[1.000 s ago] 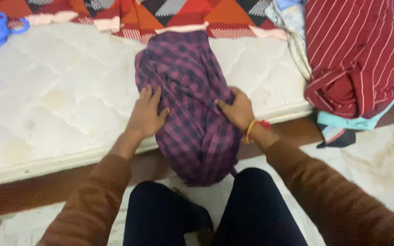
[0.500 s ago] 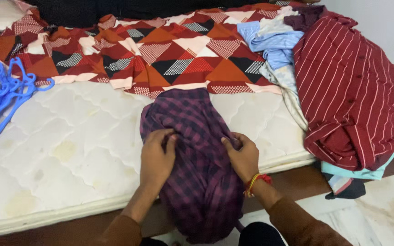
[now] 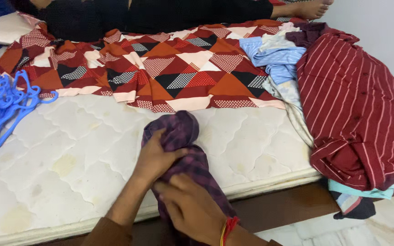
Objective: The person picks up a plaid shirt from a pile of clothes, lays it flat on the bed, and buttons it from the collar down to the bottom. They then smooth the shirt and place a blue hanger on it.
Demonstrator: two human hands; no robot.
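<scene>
At the left edge lies one tangle of blue hangers (image 3: 3, 107), too knotted to count and cut off by the frame. On the white mattress (image 3: 69, 155) the left hand (image 3: 156, 157) has its fingers closed round the one purple checked shirt (image 3: 178, 136), now bunched into a narrow roll where half a second ago it lay spread. The right hand (image 3: 192, 207) grips the lower part, blurred, covering it. Behind is one patterned sheet (image 3: 178, 64); right, a striped maroon shirt (image 3: 356, 105) tops a pile.

A white quilted mattress (image 3: 69, 150) on a wooden bed frame (image 3: 279, 209), pale wall (image 3: 379, 32) behind.
</scene>
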